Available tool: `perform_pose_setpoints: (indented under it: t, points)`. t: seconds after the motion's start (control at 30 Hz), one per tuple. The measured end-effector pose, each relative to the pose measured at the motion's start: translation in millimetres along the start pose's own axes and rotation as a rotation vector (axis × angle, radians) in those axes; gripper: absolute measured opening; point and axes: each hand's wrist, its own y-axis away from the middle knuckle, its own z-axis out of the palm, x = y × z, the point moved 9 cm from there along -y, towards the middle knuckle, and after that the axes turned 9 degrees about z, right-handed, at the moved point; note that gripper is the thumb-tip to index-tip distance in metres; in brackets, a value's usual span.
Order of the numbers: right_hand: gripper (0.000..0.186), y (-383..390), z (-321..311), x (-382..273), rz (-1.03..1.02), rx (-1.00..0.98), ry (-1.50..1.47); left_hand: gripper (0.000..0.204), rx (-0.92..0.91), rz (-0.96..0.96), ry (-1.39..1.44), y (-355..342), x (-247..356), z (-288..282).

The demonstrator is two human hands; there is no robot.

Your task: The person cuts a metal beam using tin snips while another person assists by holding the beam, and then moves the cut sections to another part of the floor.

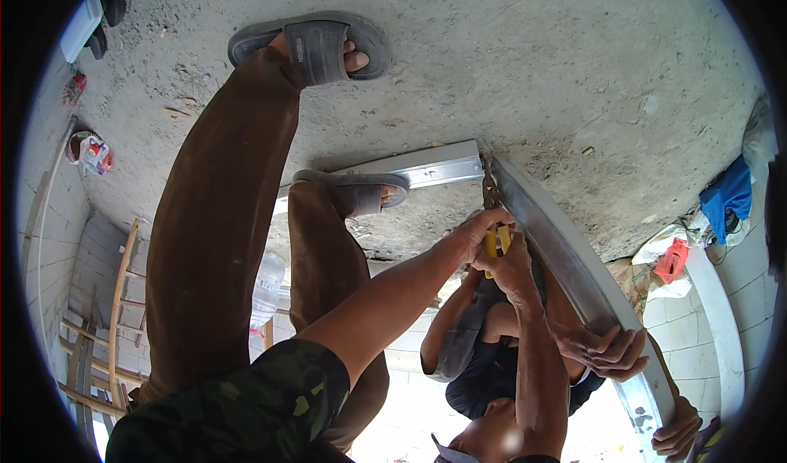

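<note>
Both my hands are closed round the yellow handles of a plier-like tool (pixel 497 243). My left hand (pixel 481 232), below a camouflage sleeve, grips it from the left. My right hand (pixel 510 268) holds it from below and to the right. The tool's rusty metal head points up to the meeting ends of two metal channels; whether the jaws bite the metal I cannot tell. One silvery channel (pixel 447 164) lies leftward on the floor. The other, a long channel (pixel 566 254), slopes down to the right, where a co-worker's two hands (pixel 602 350) hold it.
The co-worker, in a dark shirt (pixel 484 393), is low down close below my hands. Legs in brown trousers (pixel 221 209) and grey sandals (pixel 328 50) stand left on rough concrete. A clear plastic bottle (pixel 268 287), a wooden ladder (pixel 121 299) and bags (pixel 672 254) lie around.
</note>
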Motion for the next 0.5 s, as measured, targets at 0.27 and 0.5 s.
perform_pose_setpoints:
  t: [0.27, 0.5]
  points:
    - [0.06, 4.5, 7.5, 23.0, 0.078, -0.036, -0.208, 0.022, 0.26, 0.28, -0.231, -9.1, 15.5, -16.3]
    - [0.049, 12.8, 18.5, 3.4, 0.258, -0.133, -0.522, 0.019, 0.362, 0.124, -0.297, 7.0, 28.6, -14.5]
